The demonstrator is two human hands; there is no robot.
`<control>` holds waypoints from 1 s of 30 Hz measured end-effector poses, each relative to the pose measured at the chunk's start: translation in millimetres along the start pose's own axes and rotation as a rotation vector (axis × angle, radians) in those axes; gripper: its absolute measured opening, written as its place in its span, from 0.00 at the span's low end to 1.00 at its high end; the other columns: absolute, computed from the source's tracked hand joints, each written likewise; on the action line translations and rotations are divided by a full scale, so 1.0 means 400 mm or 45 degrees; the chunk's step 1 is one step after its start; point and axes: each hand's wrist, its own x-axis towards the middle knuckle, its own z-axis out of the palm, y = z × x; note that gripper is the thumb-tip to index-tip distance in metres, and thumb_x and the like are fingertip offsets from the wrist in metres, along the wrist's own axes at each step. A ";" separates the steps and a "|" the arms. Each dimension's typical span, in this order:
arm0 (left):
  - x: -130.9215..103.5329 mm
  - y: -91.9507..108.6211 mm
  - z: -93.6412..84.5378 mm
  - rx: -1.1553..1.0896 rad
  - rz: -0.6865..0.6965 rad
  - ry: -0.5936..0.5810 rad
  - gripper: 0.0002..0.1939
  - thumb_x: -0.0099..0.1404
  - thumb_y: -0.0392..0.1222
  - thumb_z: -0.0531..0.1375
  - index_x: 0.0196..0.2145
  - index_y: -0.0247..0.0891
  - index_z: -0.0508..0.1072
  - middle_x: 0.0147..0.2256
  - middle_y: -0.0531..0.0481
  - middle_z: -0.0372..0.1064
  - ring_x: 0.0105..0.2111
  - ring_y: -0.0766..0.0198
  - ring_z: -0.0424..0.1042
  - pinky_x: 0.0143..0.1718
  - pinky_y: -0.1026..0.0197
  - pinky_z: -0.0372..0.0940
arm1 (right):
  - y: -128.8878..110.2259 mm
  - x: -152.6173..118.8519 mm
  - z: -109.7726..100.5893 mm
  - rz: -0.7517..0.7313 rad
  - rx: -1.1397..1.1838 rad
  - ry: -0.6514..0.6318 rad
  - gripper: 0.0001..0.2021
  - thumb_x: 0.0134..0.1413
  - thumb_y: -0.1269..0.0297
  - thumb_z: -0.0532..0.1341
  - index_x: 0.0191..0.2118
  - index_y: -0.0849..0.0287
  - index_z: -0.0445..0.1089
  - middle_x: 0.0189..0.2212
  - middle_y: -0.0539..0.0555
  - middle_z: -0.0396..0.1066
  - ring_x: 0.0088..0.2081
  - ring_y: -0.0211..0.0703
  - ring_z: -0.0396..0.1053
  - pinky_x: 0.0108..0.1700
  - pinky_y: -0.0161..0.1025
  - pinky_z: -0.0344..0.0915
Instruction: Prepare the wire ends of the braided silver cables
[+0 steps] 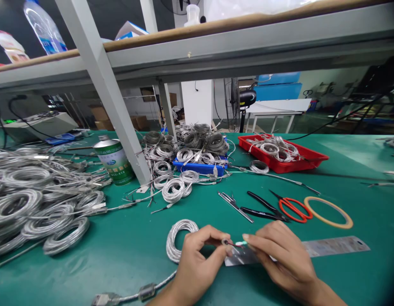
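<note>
Green covers the tabletop (136, 238), with a grey post and shelf (248, 46) behind. Its coiled cable (171, 244) lies near the left hand (200, 261), whose grip pinches the stripped end (225, 242) between thumb and forefinger. The right hand (282, 255) pinches a small green-and-white piece (240, 243) beside the red wire, above the steel ruler (335, 246). The cable's jacket is already opened and its wires bared; work at this end looks partway along, with loose strands apparently unfinished. Pliers (263, 212) and scissors (294, 208) lie beyond.
</note>
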 end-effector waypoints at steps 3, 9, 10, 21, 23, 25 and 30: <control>-0.002 0.002 0.001 0.009 0.031 -0.003 0.04 0.53 0.29 0.59 0.28 0.34 0.72 0.25 0.49 0.73 0.25 0.63 0.72 0.29 0.64 0.67 | -0.005 0.003 0.000 -0.002 0.016 0.016 0.14 0.49 0.80 0.57 0.42 0.61 0.67 0.25 0.54 0.70 0.26 0.40 0.63 0.26 0.38 0.56; -0.004 -0.001 0.002 0.115 0.021 0.019 0.05 0.52 0.29 0.60 0.28 0.34 0.73 0.24 0.49 0.72 0.25 0.64 0.71 0.28 0.66 0.65 | -0.010 -0.002 0.008 0.078 0.061 0.025 0.15 0.49 0.80 0.57 0.43 0.59 0.67 0.24 0.53 0.69 0.25 0.40 0.62 0.26 0.38 0.57; -0.004 -0.001 0.001 0.124 0.015 0.015 0.04 0.52 0.30 0.60 0.28 0.34 0.73 0.24 0.49 0.72 0.24 0.64 0.71 0.28 0.66 0.65 | -0.012 -0.003 0.011 0.124 0.084 0.031 0.15 0.50 0.79 0.57 0.43 0.59 0.67 0.24 0.53 0.69 0.24 0.39 0.62 0.25 0.38 0.57; 0.000 0.010 -0.006 0.127 -0.088 0.001 0.05 0.57 0.37 0.59 0.25 0.34 0.70 0.23 0.52 0.69 0.19 0.70 0.65 0.23 0.69 0.60 | -0.059 0.005 0.032 0.820 0.555 0.039 0.10 0.56 0.65 0.55 0.41 0.53 0.71 0.34 0.52 0.75 0.37 0.43 0.72 0.33 0.33 0.70; -0.001 0.010 -0.005 0.076 -0.115 -0.020 0.05 0.57 0.38 0.59 0.26 0.34 0.69 0.23 0.52 0.68 0.19 0.70 0.64 0.22 0.69 0.60 | -0.060 0.007 0.032 0.844 0.578 0.034 0.10 0.56 0.64 0.55 0.42 0.53 0.71 0.34 0.52 0.75 0.38 0.43 0.72 0.33 0.32 0.70; -0.002 0.013 -0.003 0.059 -0.122 -0.027 0.05 0.57 0.38 0.59 0.26 0.34 0.70 0.23 0.52 0.68 0.19 0.70 0.64 0.22 0.69 0.60 | -0.059 0.007 0.033 0.832 0.597 0.038 0.10 0.56 0.65 0.55 0.42 0.52 0.71 0.35 0.51 0.75 0.38 0.42 0.72 0.34 0.31 0.70; -0.009 0.019 0.002 0.146 -0.105 0.009 0.08 0.57 0.39 0.58 0.30 0.33 0.75 0.24 0.48 0.71 0.24 0.65 0.65 0.26 0.67 0.61 | -0.066 0.009 0.040 0.815 0.677 0.085 0.09 0.54 0.68 0.57 0.39 0.50 0.71 0.35 0.49 0.75 0.36 0.38 0.73 0.34 0.26 0.69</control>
